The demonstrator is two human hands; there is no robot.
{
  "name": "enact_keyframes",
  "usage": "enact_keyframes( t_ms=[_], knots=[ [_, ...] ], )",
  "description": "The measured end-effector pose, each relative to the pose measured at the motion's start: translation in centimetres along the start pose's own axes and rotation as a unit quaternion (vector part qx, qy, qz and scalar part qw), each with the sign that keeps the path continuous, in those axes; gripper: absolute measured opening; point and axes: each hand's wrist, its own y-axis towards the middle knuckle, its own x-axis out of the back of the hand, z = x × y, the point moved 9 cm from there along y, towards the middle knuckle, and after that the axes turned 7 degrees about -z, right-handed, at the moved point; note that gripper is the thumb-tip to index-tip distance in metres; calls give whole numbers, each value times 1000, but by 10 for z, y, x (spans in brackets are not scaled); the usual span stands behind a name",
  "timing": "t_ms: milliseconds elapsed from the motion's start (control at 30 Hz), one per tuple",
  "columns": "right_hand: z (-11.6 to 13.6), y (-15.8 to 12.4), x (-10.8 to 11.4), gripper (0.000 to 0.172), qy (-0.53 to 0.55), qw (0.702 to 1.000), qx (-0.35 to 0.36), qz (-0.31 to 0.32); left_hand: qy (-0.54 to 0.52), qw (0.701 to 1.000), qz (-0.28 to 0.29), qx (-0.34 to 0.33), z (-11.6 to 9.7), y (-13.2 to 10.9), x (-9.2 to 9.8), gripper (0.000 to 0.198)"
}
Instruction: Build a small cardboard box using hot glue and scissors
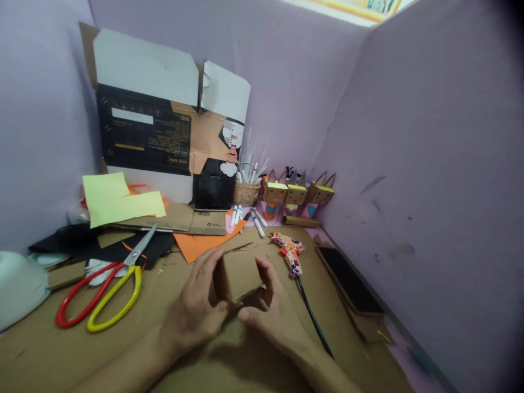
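Note:
A small brown cardboard box (241, 275) is held between my two hands, just above the cardboard-covered table. My left hand (200, 300) closes round its left side, thumb near the lower front edge. On the other side, my right hand (274, 305) grips the right face with curled fingers, its thumb below the box. Right of the hands lies a glue gun (290, 252) with a colourful pattern and a dark cable. Scissors (118, 281) with one red and one yellow handle rest to the left, blades partly apart. The underside of the box is hidden.
Behind stand an unfolded carton (147, 128), a woven basket (246, 192) with pale sticks, and several cardboard animal figures (295, 194). Markers (257, 222) and orange paper (196, 246) lie in front of them. A phone (350, 281) lies near the right wall, yellow paper (104, 199) at left.

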Motion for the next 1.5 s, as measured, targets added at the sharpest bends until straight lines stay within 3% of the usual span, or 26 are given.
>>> enact_keyframes(
  t_ms=[233,367,500,633,800,900,967,1033,1100,1200,1400,1500],
  knots=[
    [-17,1,17,86,-111,985,-11,-131,52,998,-31,18,-13,-4,-9,72],
    [-16,3,22,86,-145,977,17,-154,66,997,-41,23,-13,-4,-12,72],
    [-7,6,28,74,-161,973,31,-160,47,998,-23,27,-12,-4,-17,70],
    [2,12,34,67,-150,982,50,-108,-2,1000,0,12,-14,-6,-11,66],
    [5,16,40,69,-145,988,52,17,-105,994,14,7,-13,0,3,32],
    [8,15,38,68,-167,980,67,81,-217,969,5,119,5,4,2,22],
    [11,13,36,67,-193,970,88,118,-298,926,50,227,18,-2,-14,36],
    [10,10,32,68,-207,961,99,157,-315,899,111,284,21,-10,-28,50],
    [7,8,29,71,-209,955,90,192,-258,921,148,251,16,-11,-30,48],
    [2,7,26,75,-220,947,70,223,-172,965,146,133,1,-7,-22,43],
    [3,11,14,85,-226,944,80,227,-138,981,131,49,-7,-7,-22,56],
    [2,14,13,82,-263,941,102,188,-112,985,126,-20,-14,-7,-23,45]
  ],
)
